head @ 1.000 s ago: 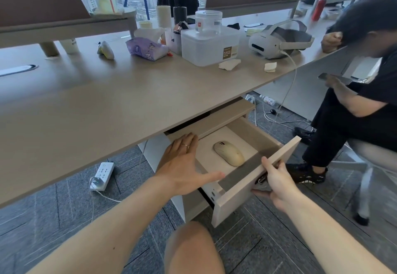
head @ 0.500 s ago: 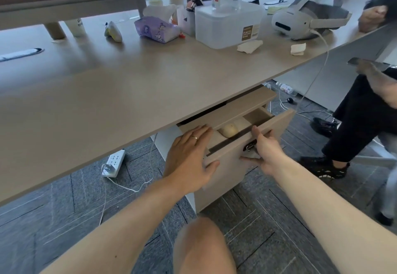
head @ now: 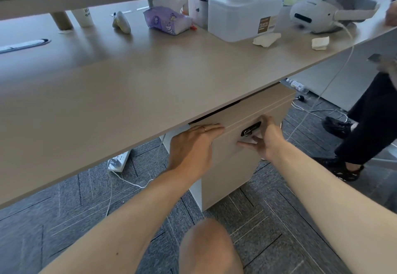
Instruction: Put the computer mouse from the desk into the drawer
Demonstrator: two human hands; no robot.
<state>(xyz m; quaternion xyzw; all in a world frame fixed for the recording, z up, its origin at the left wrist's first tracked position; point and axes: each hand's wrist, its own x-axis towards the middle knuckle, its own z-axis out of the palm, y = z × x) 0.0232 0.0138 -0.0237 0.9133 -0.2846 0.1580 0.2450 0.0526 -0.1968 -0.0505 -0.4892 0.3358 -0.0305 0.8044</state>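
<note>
The beige drawer (head: 234, 155) under the desk (head: 129, 93) is shut, its front flush with the cabinet. The computer mouse is hidden inside it. My left hand (head: 193, 145) lies flat, fingers together, against the drawer's upper left edge. My right hand (head: 266, 138) rests against the drawer front beside the dark lock handle (head: 251, 129), fingers spread, holding nothing.
On the desk stand a white plastic box (head: 245, 14), a purple tissue pack (head: 165, 20), a white headset (head: 322, 14) and crumpled tissues (head: 266, 39). A power strip (head: 119, 161) and cables lie on the carpet. A seated person's legs (head: 369, 119) are at the right.
The drawer went from wide open with the beige mouse inside to fully shut. Both hands followed the drawer front inward under the desk.
</note>
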